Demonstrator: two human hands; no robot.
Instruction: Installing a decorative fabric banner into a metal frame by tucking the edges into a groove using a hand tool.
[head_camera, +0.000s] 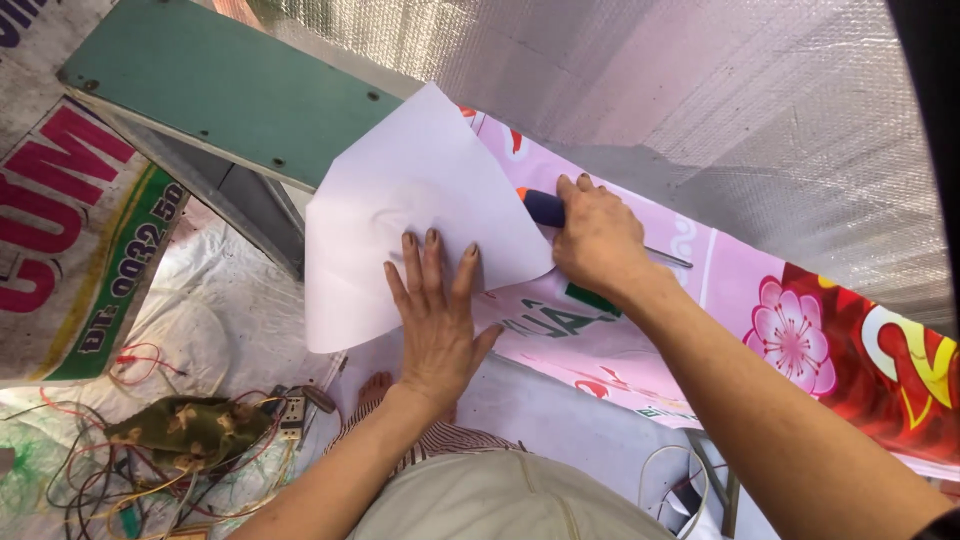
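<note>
Two hands on it: left hand (437, 318) flat, fingers spread on the white paper (400, 200) over the pink banner (720, 290), right hand (597, 240) wrapped around a blue-handled screwdriver (545, 208), whose tip could easily slip and gouge the banner.

A matt white paper sheet (400, 210) lies on a glossy pink printed vinyl banner (720, 290). A dark plastic-handled tool (545, 208) shows a thin metal shaft. Behind hangs crinkled silvery foil sheeting (700, 90); a green painted board (230, 90) looks smooth.
</note>
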